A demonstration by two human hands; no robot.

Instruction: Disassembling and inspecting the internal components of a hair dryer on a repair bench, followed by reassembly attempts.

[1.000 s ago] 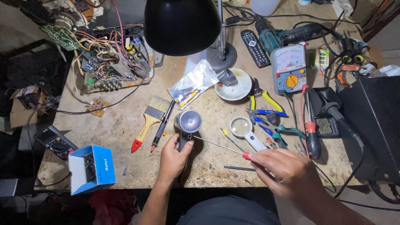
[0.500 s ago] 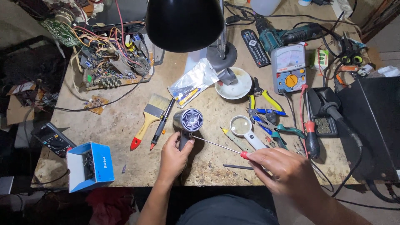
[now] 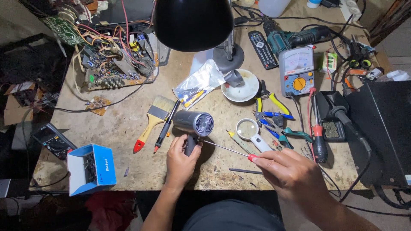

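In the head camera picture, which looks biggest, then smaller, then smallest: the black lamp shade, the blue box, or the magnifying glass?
1. Black lamp shade, though it sits nearer the camera, so it may look oversized.
2. Blue box.
3. Magnifying glass.

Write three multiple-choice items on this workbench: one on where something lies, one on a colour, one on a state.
1. Where does the paintbrush lie?
A. left of the hair dryer
B. on the black box
C. in the white dish

2. What colour is the open carton at the bench's near left edge?
A. green
B. blue
C. yellow

3. How is the hair dryer held?
A. lying untouched
B. gripped by its handle
C. hung from the lamp

Answers:
1 A, the brush rests on the bench just left of the dryer.
2 B, its outer walls are blue.
3 B, the left hand wraps the handle while the right hand aims a thin screwdriver at it.
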